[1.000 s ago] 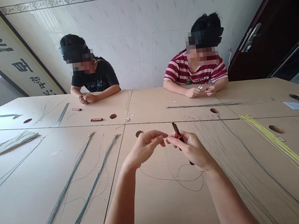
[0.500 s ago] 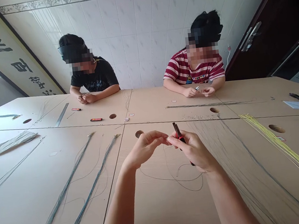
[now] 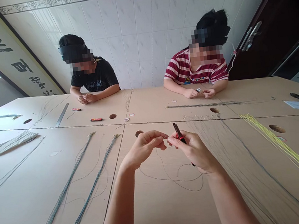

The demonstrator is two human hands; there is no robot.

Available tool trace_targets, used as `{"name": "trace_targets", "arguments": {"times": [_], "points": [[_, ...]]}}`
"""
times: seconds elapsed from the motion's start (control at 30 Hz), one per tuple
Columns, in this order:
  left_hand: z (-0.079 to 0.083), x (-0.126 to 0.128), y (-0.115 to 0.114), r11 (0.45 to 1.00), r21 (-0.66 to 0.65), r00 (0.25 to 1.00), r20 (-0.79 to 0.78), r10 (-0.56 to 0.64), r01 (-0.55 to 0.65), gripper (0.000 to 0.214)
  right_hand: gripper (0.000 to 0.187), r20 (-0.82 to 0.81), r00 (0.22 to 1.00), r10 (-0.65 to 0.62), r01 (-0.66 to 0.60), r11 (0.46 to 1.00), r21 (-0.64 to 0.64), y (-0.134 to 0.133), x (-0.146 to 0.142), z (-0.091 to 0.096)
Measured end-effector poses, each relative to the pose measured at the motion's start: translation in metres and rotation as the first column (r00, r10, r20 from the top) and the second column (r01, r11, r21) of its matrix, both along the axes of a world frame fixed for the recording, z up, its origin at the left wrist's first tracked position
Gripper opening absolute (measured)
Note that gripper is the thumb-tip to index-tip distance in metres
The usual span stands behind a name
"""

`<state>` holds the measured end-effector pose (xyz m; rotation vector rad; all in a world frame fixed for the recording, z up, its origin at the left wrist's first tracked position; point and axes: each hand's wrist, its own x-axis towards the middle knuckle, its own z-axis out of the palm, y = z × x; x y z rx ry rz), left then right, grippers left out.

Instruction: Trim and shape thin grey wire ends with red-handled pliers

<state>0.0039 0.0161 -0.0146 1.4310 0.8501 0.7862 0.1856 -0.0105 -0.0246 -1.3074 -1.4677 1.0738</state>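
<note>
My left hand (image 3: pixel 144 148) pinches a thin grey wire (image 3: pixel 178 178) between thumb and fingertips, just above the tan table (image 3: pixel 161 211). My right hand (image 3: pixel 194 150) is closed round a small black and red tool (image 3: pixel 178 133) whose tip sticks up past the fingers, and its fingertips meet the left hand's at the wire end. The wire hangs down from the fingers and lies in loose loops on the table below both hands.
Two bundles of grey wires (image 3: pixel 77 185) stretch across the table at the left, more grey wires (image 3: pixel 241 159) and a yellow bundle (image 3: pixel 280 144) at the right. Two people sit across, each handling small parts. A metal ruler (image 3: pixel 62 114), round holes (image 3: pixel 139 133) and paper (image 3: pixel 14 141) lie around.
My hands stay almost still; the wire loop under the left hand has slackened and dropped a little. The person in the striped shirt has shifted slightly to the right.
</note>
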Motion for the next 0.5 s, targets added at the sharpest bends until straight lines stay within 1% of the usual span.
{"name": "trace_targets", "arguments": {"times": [0.1, 0.23, 0.5], "points": [[0.0002, -0.0003, 0.0000, 1.000, 0.001, 1.000, 0.019, 0.004, -0.004, 0.020, 0.026, -0.002, 1.000, 0.002, -0.002, 1.000, -0.005, 0.0000, -0.0005, 0.0004], [-0.0003, 0.0000, 0.0005, 1.000, 0.007, 0.999, 0.049, -0.019, 0.019, 0.018, 0.027, -0.005, 1.000, 0.012, -0.012, 1.000, 0.003, -0.0001, -0.0013, 0.0015], [-0.0025, 0.0000, 0.0025, 1.000, 0.012, 0.999, 0.047, -0.026, 0.026, 0.017, 0.027, -0.001, 1.000, 0.027, -0.026, 1.000, 0.009, -0.0005, -0.0021, 0.0016]]}}
